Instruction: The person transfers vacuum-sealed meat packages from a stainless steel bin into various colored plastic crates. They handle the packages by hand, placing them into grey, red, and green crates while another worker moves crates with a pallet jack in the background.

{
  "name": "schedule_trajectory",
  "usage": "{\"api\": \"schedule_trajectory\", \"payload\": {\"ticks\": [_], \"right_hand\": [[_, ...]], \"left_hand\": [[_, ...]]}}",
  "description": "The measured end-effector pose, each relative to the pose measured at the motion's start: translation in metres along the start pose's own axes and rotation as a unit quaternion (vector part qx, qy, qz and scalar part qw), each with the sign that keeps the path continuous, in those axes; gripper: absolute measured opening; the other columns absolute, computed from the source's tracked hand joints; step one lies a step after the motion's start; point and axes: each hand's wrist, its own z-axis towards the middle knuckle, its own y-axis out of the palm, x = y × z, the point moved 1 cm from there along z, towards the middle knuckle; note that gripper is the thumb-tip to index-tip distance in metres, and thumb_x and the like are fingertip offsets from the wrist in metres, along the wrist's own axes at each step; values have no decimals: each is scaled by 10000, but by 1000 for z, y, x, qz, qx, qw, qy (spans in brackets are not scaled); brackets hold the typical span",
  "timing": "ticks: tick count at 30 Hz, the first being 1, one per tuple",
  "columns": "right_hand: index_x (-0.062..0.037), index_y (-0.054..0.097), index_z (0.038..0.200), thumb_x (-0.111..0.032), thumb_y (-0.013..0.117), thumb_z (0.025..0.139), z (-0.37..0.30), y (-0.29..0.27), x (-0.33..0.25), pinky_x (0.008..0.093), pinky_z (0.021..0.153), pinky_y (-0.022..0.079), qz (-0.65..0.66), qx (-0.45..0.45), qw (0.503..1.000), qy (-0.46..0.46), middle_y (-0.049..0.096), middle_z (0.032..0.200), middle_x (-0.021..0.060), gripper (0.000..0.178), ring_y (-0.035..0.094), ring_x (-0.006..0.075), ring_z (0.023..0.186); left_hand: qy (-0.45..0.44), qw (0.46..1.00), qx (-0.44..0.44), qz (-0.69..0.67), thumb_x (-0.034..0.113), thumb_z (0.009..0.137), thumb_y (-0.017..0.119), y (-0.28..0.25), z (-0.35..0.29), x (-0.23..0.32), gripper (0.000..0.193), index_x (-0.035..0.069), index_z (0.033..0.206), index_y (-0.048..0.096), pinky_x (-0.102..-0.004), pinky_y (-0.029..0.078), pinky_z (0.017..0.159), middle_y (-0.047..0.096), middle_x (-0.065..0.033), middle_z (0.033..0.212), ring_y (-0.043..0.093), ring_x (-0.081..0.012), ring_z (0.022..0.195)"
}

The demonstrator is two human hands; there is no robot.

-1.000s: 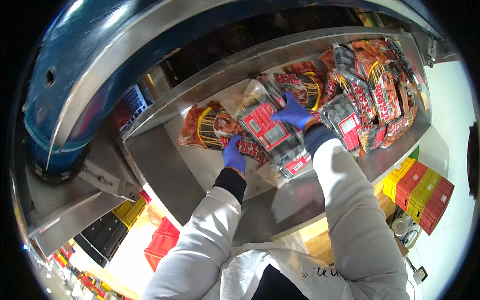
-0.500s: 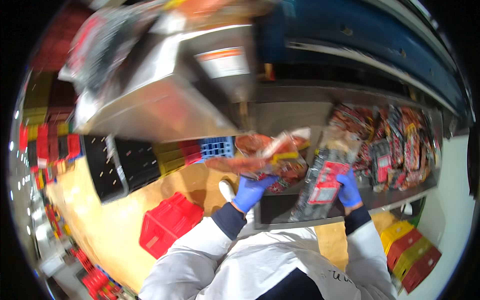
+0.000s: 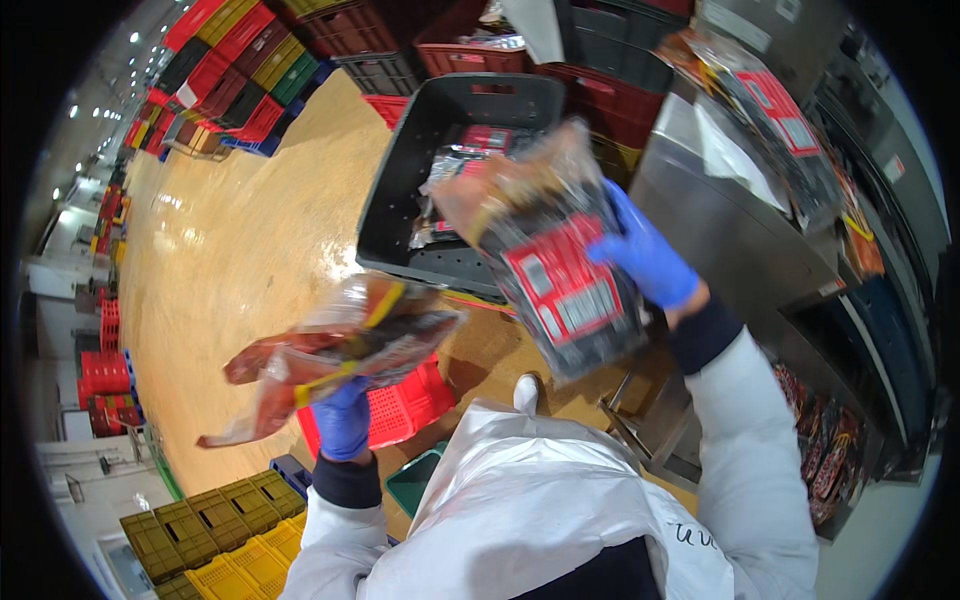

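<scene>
My blue-gloved left hand [image 3: 343, 418] is closed around clear plastic packs of reddish meat with yellow strips [image 3: 345, 345], held out to the left above a red crate. In my gloved right hand [image 3: 648, 255] is a flat sealed pack of meat [image 3: 575, 285], dark-backed with a red and white label, its upper end slightly blurred. My right thumb lies over the label's edge, while the other fingers are partly hidden behind the pack. This pack overlaps the near right part of a black crate [image 3: 375, 235], inside which lie a few labelled packs [image 3: 450, 155].
On the right, more packs [image 3: 785, 125] rest on a steel machine [image 3: 740, 235], and several fill a steel trough [image 3: 825, 450]. Stacked crates [image 3: 590, 85] stand behind the black crate. A red crate [image 3: 400, 405] and a green bin [image 3: 415, 478] are on the floor near my legs.
My view has turned left, away from the steel trough towards the black crate. Both hands have left the trough's side, carrying their packs; the right hand's pack is now lifted beside the crate.
</scene>
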Motion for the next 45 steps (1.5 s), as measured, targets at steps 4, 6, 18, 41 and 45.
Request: {"api": "schedule_trajectory", "payload": {"ticks": [4,6,18,41,45], "right_hand": [[-32,247,1525,-206,707,734,155,40,7,309,1115,311,-135,-208,967,52,444,1429,120,932,409,167,1302],[-92,174,1560,-260,686,759,206,59,35,344,1133,289,-238,-225,934,140,360,1516,175,965,342,250,1393],[-58,605,1229,69,446,688,87,54,90,382,1082,376,-327,77,910,-244,568,1229,141,578,519,303,1210],[-169,558,1278,-108,585,832,-661,-355,233,470,888,502,-673,255,522,459,627,1183,119,450,627,320,1058],[-195,563,1210,-176,524,885,-705,-409,312,539,811,498,-775,121,513,348,606,1170,99,329,621,331,1024]], "left_hand": [[61,989,127,31,-75,801,621,-52,6,29,547,56,1324,524,-412,472,1008,582,-103,1294,573,-267,1173],[65,986,151,6,-74,805,619,-72,13,35,547,59,1327,524,-418,476,1004,581,-108,1297,573,-269,1174],[201,922,86,319,23,879,668,-4,120,3,347,38,1222,618,-381,456,986,634,-96,1208,596,-262,1106],[-45,740,-621,254,-36,748,622,515,-228,-296,521,22,1256,522,-372,450,978,561,-157,1207,573,-296,1078],[-304,646,-652,257,-19,752,630,524,-336,-459,620,61,1340,451,-354,490,908,554,-138,1233,594,-250,1023]]}}
